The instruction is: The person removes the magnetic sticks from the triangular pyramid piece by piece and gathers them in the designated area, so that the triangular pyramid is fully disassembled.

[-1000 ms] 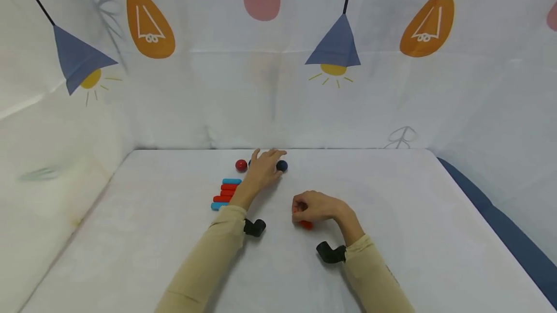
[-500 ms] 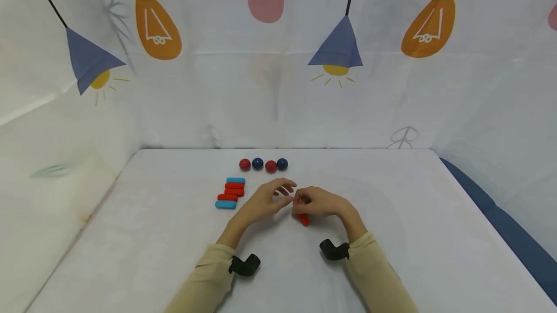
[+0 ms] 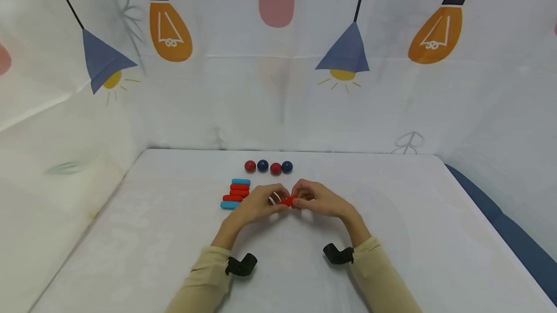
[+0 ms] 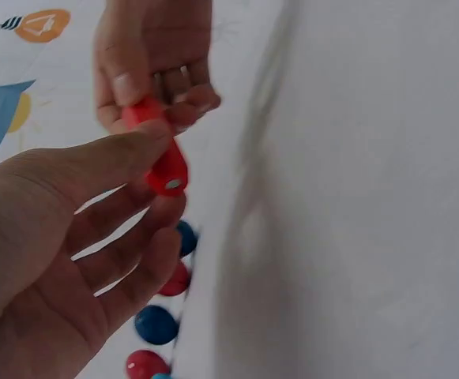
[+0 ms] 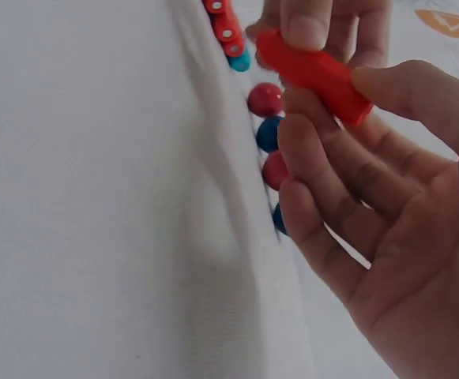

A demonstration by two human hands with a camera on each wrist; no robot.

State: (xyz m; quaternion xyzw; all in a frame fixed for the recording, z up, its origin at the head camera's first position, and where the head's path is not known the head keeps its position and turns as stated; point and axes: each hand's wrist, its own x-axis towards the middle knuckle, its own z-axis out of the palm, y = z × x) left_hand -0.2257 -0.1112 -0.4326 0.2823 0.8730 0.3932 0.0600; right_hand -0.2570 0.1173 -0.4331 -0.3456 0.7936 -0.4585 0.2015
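Note:
Thumb and fingers of my left hand (image 3: pixel 261 204) pinch one end of a short red rod (image 3: pixel 288 201). My right hand (image 3: pixel 319 199) pinches the rod's other end, so both hands meet in front of me over the table. A silvery dot shows on the end of the red rod (image 4: pixel 167 166) in the left wrist view. From the right wrist, the same red rod (image 5: pixel 316 71) spans between both thumbs. Beyond the hands, red and dark blue balls alternate in a row, among them a red ball (image 3: pixel 276 168) and a blue ball (image 3: pixel 287 167).
Left of my left hand lie several rods side by side, with a light blue rod (image 3: pixel 241 181) farthest away and another light blue rod (image 3: pixel 229 204) nearest. They sit on a white table (image 3: pixel 174 235). A printed white curtain (image 3: pixel 243 100) hangs behind its far edge.
My left hand has left the row of balls, come back toward me and taken hold of the red rod. The rod in my right hand has turned to lie more crosswise.

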